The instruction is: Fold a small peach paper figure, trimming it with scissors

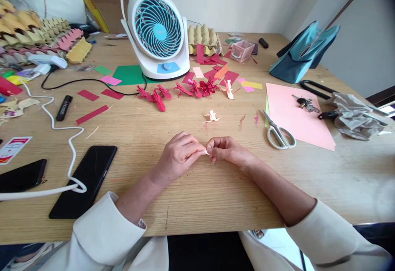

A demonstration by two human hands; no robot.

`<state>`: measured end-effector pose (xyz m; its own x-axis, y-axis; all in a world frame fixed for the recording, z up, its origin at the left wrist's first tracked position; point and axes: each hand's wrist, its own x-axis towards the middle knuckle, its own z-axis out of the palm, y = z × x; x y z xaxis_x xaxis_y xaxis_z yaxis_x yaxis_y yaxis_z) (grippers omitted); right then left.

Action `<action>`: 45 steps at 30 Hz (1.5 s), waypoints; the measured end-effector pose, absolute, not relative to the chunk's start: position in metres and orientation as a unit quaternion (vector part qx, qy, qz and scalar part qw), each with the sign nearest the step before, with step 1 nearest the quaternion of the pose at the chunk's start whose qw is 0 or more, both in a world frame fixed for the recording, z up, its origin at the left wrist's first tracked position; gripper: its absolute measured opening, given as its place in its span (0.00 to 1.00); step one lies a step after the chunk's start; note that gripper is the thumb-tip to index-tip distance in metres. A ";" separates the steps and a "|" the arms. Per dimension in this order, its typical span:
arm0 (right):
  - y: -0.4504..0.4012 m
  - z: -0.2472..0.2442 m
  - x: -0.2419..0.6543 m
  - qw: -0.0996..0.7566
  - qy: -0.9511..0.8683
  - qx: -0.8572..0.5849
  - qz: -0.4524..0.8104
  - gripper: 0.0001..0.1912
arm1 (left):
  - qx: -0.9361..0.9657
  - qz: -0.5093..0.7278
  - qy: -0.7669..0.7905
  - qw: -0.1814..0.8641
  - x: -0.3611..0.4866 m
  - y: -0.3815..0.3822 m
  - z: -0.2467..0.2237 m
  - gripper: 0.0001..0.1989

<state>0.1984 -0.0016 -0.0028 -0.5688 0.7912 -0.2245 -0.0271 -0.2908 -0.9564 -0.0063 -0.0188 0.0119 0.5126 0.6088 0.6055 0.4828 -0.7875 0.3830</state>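
My left hand [182,151] and my right hand [226,149] meet over the middle of the table, fingertips pinched together. Between them shows the tip of a small pale pink piece of paper [207,152]; the rest of it is hidden by my fingers. Just beyond my hands lies a pale folded paper figure [212,116] with thin limbs. Another pale folded figure [228,89] rests farther back, beside a row of red folded paper figures [158,98].
A white fan [159,32] stands at the back. Scissors [279,133] lie at the right, partly on pink paper sheets [296,114]. Two black phones [86,180] and a white cable [71,151] are at the left, with a black marker [64,108]. Red paper strips [91,114] are scattered about.
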 end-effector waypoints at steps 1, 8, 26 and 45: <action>-0.002 -0.003 0.198 0.286 -0.524 -0.367 0.713 0.19 | 0.864 0.382 0.317 0.088 -0.006 -0.019 0.011 0.03; -0.002 -0.005 0.197 0.296 -0.533 -0.367 0.703 0.19 | 0.846 0.402 0.327 0.127 -0.005 -0.018 0.008 0.03; -0.017 -0.012 0.188 0.440 -0.637 -0.357 0.522 0.10 | 0.729 0.406 0.436 0.337 0.003 -0.025 0.012 0.05; -0.018 0.000 0.189 0.354 -0.588 -0.373 0.624 0.19 | 0.779 0.485 0.334 0.215 -0.002 -0.018 0.007 0.01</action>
<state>0.1891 -0.0175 0.0004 -0.4716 0.8804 -0.0498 -0.0023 -0.0577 -0.9983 -0.0019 -0.0184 0.0066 0.3077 0.7284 0.6121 0.3116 -0.6850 0.6585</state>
